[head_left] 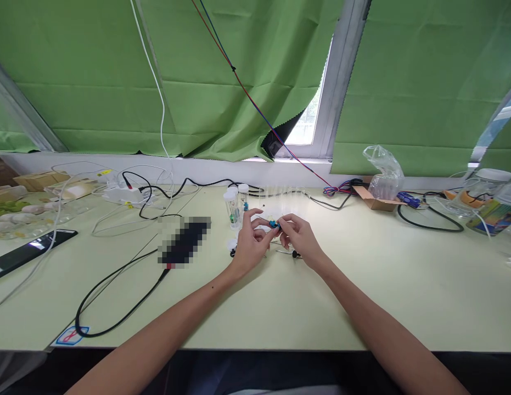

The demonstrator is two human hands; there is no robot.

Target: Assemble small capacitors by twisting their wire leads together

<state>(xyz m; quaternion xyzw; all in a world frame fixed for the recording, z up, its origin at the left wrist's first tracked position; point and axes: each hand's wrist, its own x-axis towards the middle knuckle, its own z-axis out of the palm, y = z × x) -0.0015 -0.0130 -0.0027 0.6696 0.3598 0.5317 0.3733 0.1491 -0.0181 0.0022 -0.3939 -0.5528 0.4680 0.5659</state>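
Between the fingertips of both hands is a small blue-green piece (274, 224), too small to name. My left hand (252, 241) pinches it from the left, with the index finger raised. My right hand (298, 236) is closed on its right side, thumb and fingertips together. Just beyond my left hand stand clear tubes with white caps (231, 209), small green and blue pieces inside. Under my right hand lies a thin metal piece with a black knob (295, 254). A small black and white item (232, 247) is partly hidden by my left hand.
A pixelated dark device (185, 241) on a looped black cable lies to the left, a phone-like black slab (37, 249) farther left. White power strip (122, 193) and cables run along the back. At right are an open cardboard box (376, 204) and plastic jars (479, 192).
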